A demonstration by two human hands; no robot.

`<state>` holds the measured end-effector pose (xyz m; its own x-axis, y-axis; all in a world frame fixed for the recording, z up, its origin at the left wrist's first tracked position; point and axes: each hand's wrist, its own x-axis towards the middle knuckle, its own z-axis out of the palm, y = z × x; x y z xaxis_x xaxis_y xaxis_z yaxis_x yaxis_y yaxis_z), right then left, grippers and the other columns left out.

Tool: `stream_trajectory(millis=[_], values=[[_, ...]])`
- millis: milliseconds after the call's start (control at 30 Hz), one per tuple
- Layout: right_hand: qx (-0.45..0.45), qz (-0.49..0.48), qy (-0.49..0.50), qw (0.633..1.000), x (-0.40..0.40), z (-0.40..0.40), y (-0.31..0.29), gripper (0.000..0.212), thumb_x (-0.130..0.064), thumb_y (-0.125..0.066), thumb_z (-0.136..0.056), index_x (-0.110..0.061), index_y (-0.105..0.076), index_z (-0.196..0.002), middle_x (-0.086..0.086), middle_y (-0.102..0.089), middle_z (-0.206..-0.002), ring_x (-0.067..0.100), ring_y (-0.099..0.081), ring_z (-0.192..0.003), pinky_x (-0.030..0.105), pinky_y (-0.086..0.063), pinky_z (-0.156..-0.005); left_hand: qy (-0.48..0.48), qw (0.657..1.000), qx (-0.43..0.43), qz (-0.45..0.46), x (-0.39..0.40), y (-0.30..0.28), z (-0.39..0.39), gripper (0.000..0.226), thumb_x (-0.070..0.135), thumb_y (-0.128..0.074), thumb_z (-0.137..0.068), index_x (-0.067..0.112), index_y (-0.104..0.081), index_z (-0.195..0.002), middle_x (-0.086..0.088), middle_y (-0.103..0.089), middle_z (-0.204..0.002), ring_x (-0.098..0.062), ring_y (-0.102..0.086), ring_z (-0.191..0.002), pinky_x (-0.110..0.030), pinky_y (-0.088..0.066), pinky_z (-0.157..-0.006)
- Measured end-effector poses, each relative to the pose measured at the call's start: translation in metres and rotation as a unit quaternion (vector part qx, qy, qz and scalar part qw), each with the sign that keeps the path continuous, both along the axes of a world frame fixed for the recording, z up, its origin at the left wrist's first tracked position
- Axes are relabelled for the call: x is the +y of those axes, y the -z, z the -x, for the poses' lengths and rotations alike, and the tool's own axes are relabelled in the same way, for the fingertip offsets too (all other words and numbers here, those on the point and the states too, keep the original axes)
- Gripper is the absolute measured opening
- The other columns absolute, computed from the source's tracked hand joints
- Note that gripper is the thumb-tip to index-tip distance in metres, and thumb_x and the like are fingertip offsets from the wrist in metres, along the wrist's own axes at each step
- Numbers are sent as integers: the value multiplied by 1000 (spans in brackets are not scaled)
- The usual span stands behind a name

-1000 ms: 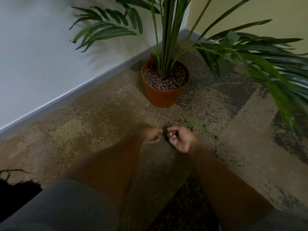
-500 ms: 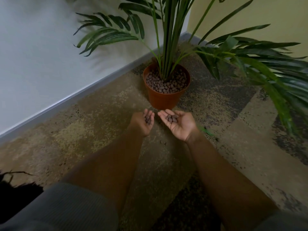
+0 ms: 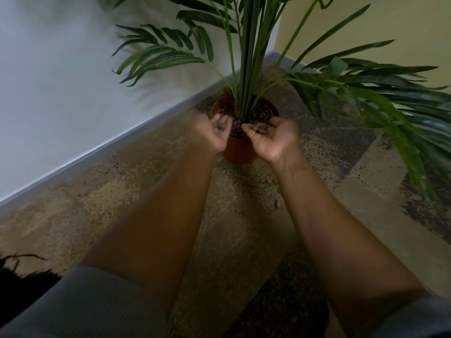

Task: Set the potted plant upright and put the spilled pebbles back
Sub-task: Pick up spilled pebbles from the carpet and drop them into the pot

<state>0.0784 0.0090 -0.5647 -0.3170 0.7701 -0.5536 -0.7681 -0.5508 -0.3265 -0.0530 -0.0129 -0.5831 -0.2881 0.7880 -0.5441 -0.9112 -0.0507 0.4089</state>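
Note:
The orange plastic pot [image 3: 238, 151] stands upright on the carpet in the room's corner, holding a green palm [image 3: 246, 57] and a layer of brown clay pebbles [image 3: 264, 113]. My left hand [image 3: 214, 132] is cupped palm up over the pot's near left rim with pebbles in it. My right hand [image 3: 273, 136] is cupped palm up over the near right rim, also holding pebbles [image 3: 260, 129]. A few loose pebbles [image 3: 277, 203] lie on the carpet beside my right forearm. My hands hide the pot's front rim.
A white wall with a grey skirting board [image 3: 109, 152] runs along the left, and a yellow wall [image 3: 366, 25] stands behind the pot. Long palm fronds [image 3: 402, 118] hang low on the right. The floor is mottled brown carpet [image 3: 122, 191].
Both hands gathered pebbles from the carpet, turned palm up with them, and moved forward from the floor to just over the pot's rim.

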Motion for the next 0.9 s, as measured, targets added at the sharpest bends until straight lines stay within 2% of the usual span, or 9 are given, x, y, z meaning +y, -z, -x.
stream_trajectory(millis=[67, 133, 200, 267, 433, 567, 700, 833, 900], values=[[-4, -9, -5, 1000, 2, 3, -3, 48, -13, -24, -102, 8, -34, -144, 23, -46, -140, 34, -48, -129, 50, -28, -117, 29, 999, 3, -19, 7, -6, -3, 44, 25, -26, -105, -4, -42, -134, -21, -47, -106, -25, -45, -86, -44, -39, -109], [-2, -13, -6, 1000, 3, 4, -5, 49, -13, -23, -101, 8, -31, -145, 24, -48, -131, 33, -53, -106, 49, -26, -118, 66, 997, 5, -43, 9, -10, -6, 46, 23, -22, -105, -7, -40, -135, -26, -53, -119, -33, -55, -108, -48, -32, -113], [3, -18, -9, 1000, 4, 3, -5, 51, -14, -23, -102, 7, -25, -149, 26, -36, -148, 35, -44, -129, 49, -22, -120, 86, 995, 1, -55, 8, -11, -7, 51, 22, -20, -105, -12, -28, -143, -27, -40, -144, -38, -40, -135, -49, -26, -116], [10, -21, -15, 1000, 4, 1, -4, 53, -14, -21, -102, 5, -19, -151, 25, -25, -156, 36, -26, -146, 49, -17, -122, 87, 995, -4, -58, 5, -12, -8, 53, 21, -19, -105, -10, -19, -147, -26, -28, -152, -37, -29, -141, -48, -23, -117], [17, -22, -7, 1000, -1, -3, 2, 52, -8, -23, -100, 7, -19, -150, 24, -25, -157, 36, -24, -146, 47, -22, -120, 55, 998, -11, -41, 1, -3, -5, 52, 21, -21, -105, -9, -21, -147, -25, -30, -152, -37, -31, -141, -46, -28, -116], [14, -40, -65, 997, -13, -7, 15, 45, -5, -31, -97, 9, -36, -139, 30, -42, -145, 40, -44, -135, 45, -39, -112, -12, 995, 97, 11, -13, 13, -9, 47, 23, -24, -105, 0, -37, -144, -18, -44, -146, -26, -46, -133, -35, -37, -112], [-68, -64, -170, 981, -36, -3, 38, 35, -10, -36, -97, 0, -47, -129, 22, -63, -125, 34, -63, -115, 38, -52, -99, -83, 983, 155, 53, -32, 45, -10, 41, 15, -33, -103, 2, -44, -140, -18, -52, -139, -25, -55, -124, -32, -44, -106], [-141, -35, -222, 964, -53, -4, 63, 34, -11, -35, -99, -5, -46, -130, 17, -64, -122, 29, -64, -107, 34, -54, -93, -35, 990, 105, 92, -44, 77, -15, 46, 12, -23, -102, 1, -31, -147, -20, -37, -150, -29, -38, -139, -35, -31, -114], [-179, -17, -216, 960, -57, -10, 76, 34, -11, -33, -101, -5, -46, -131, 17, -61, -129, 26, -64, -105, 34, -53, -96, 31, 979, 151, 136, -48, 92, -20, 45, 13, -27, -102, 2, -36, -144, -17, -41, -149, -28, -41, -137, -34, -35, -110]])
